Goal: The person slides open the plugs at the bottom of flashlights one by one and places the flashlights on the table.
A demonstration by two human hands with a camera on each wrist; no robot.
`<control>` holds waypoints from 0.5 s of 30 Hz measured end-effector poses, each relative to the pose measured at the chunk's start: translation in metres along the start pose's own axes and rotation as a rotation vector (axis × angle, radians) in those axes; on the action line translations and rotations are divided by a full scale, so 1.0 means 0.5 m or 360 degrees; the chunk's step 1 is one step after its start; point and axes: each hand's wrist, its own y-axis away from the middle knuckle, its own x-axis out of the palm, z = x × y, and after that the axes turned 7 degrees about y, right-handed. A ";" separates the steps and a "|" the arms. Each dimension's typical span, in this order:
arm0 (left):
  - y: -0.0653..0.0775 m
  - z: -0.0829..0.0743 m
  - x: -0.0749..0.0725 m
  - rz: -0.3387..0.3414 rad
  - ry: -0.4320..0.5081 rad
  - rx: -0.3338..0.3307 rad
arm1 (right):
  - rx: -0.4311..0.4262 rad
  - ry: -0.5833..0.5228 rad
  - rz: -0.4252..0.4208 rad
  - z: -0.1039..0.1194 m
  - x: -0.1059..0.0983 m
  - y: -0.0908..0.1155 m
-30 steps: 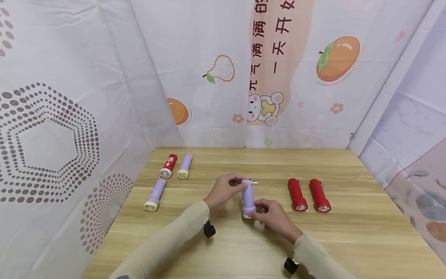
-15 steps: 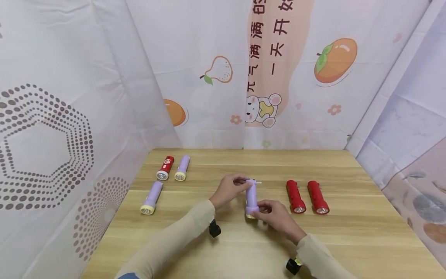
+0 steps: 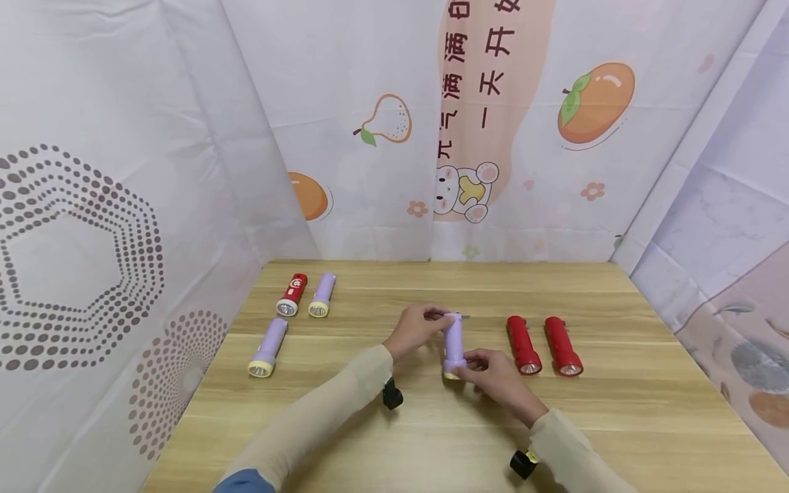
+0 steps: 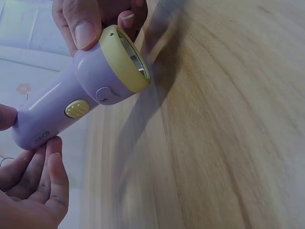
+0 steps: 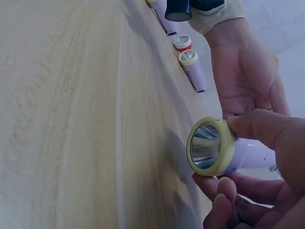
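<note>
Between my two hands is a lilac flashlight (image 3: 453,339) with a pale yellow lens ring, its lens end toward me in the head view. My left hand (image 3: 416,331) pinches the tail end between thumb and fingers. At the lens end, my right hand (image 3: 498,378) grips the head of the flashlight. A thin prong (image 3: 465,316) sticks out sideways from its tail. In the left wrist view, a yellow ribbed switch (image 4: 77,109) shows on the barrel, which is tilted above the wooden table (image 4: 228,119). The right wrist view looks into the silvery reflector (image 5: 206,146).
Two red flashlights (image 3: 524,346) lie side by side to the right. On the left are a red flashlight with a white ring (image 3: 292,294) and two more lilac flashlights (image 3: 269,346). Printed curtains (image 3: 370,185) close off the table's back and sides.
Both hands have shifted a little to the right, carrying the lilac flashlight along. Their hold on its two ends stays the same, and the other flashlights keep their places on the table.
</note>
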 end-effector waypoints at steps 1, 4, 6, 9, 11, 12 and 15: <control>-0.003 0.000 0.003 0.0002 0.0000 -0.0003 | 0.0005 0.0002 -0.0004 -0.001 -0.001 0.000; -0.010 0.003 0.011 -0.0003 0.0003 -0.0007 | 0.0019 0.0015 -0.0029 -0.004 -0.005 0.000; -0.013 0.003 0.016 -0.0005 0.0007 -0.0020 | 0.0031 0.0019 -0.0039 -0.007 -0.006 0.001; -0.017 0.001 0.023 0.0009 0.0022 -0.0033 | 0.0045 0.0032 -0.0055 -0.011 -0.008 0.002; -0.020 -0.001 0.028 0.0022 0.0036 -0.0046 | 0.0052 0.0044 -0.0065 -0.013 -0.009 0.002; -0.021 -0.002 0.030 0.0026 0.0041 -0.0050 | 0.0056 0.0049 -0.0067 -0.014 -0.010 0.002; -0.025 -0.004 0.033 0.0031 0.0032 -0.0070 | 0.0063 0.0059 -0.0072 -0.015 -0.012 0.002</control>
